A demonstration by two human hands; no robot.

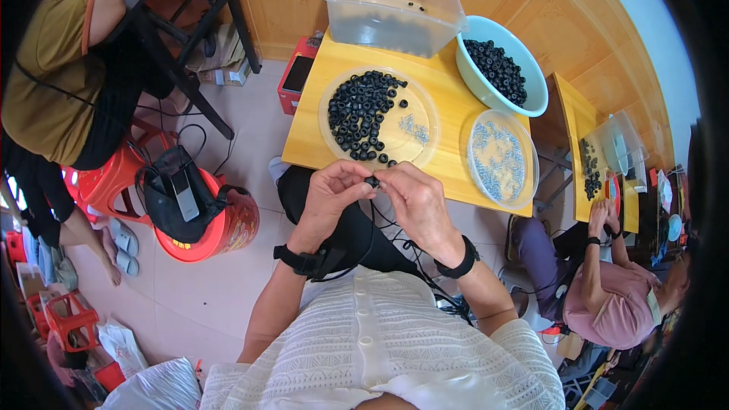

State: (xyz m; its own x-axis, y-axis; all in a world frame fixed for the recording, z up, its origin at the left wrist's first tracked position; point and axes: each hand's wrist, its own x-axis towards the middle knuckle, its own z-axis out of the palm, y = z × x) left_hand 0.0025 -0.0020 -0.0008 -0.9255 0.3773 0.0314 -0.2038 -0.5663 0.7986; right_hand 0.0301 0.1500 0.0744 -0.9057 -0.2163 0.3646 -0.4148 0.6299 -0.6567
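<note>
My left hand (334,196) pinches a small round black part (372,181) between thumb and fingertips, just off the table's front edge. Bent in from the other side, my right hand (416,203) has thumb and forefinger closed against that part. Whether a tiny metal piece sits in the right fingers is hidden. Beyond my hands lies a clear round tray (427,99). It bears a heap of black ring-like parts (357,110) and a small pile of silver metal bits (414,129). To the right, a second clear shallow dish (534,159) holds many silver bits (497,159).
On the yellow table (307,133) stand a clear plastic bin (395,7) and a pale blue basin (538,95) of black parts. A red stool (114,178) and red bucket (235,220) are left. Co-workers sit on both sides; cables (406,247) hang below my hands.
</note>
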